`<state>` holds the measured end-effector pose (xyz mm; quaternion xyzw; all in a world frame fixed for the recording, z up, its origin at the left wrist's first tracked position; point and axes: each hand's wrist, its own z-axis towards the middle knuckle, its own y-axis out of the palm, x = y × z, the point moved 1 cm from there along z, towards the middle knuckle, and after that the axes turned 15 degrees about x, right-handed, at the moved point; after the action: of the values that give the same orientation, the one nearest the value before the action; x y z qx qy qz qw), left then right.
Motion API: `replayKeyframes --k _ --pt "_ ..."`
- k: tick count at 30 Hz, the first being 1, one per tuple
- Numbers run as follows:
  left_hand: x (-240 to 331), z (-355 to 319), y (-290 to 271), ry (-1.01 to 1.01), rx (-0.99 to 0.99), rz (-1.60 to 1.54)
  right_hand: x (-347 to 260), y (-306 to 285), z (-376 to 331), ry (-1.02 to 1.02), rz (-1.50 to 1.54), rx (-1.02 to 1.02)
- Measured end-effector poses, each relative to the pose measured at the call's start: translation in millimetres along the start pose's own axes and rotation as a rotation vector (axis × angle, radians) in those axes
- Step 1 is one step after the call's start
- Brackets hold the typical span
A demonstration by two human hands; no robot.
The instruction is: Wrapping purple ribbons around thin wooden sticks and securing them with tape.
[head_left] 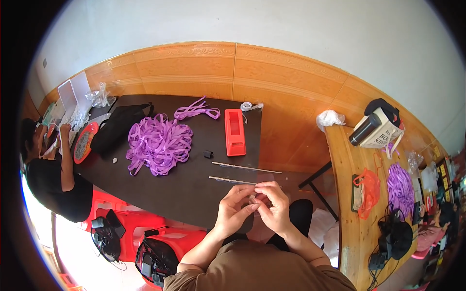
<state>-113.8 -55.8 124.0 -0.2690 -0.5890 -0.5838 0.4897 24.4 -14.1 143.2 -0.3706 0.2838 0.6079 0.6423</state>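
My left hand [234, 209] and my right hand [275, 207] meet over the near edge of the black table [189, 186], fingertips pinched together on a small pale piece that I cannot make out. Just beyond them lie two thin metal rods [245, 168], side by side. Farther off rest a red rectangular box [235, 132] and a small black block [208, 154]. A big heap of purple ribbon [158, 143] fills the table's middle, with a looser purple strip [196, 110] behind it.
A person in black [53, 174] works at the table's left end beside a red dish [85, 141] and a black bag [116, 127]. A wooden table [349, 194] on the right holds more purple ribbon [401, 188], an orange bag and a carton. Red stools stand below.
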Motion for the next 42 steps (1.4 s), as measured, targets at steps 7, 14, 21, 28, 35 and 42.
replayKeyframes --k 7,14,21,28,35,42 --pt "1 1 -8 0.07 -0.058 0.053 5 3 -2 0.01 0.045 0.026" --pt "13 4 -7 0.228 -0.101 0.336 7 0 -2 0.031 0.013 0.018" --pt "11 3 -7 0.189 -0.02 0.328 0 2 0 -0.15 -0.061 0.04" --pt "3 3 -9 0.133 0.032 0.273 2 0 0 -0.054 0.027 0.04" --pt "4 7 -10 0.069 -0.014 0.187 15 -1 1 0.228 0.295 0.031" --pt "3 7 -12 0.045 -0.01 0.15 17 -2 0 0.246 0.189 0.001"
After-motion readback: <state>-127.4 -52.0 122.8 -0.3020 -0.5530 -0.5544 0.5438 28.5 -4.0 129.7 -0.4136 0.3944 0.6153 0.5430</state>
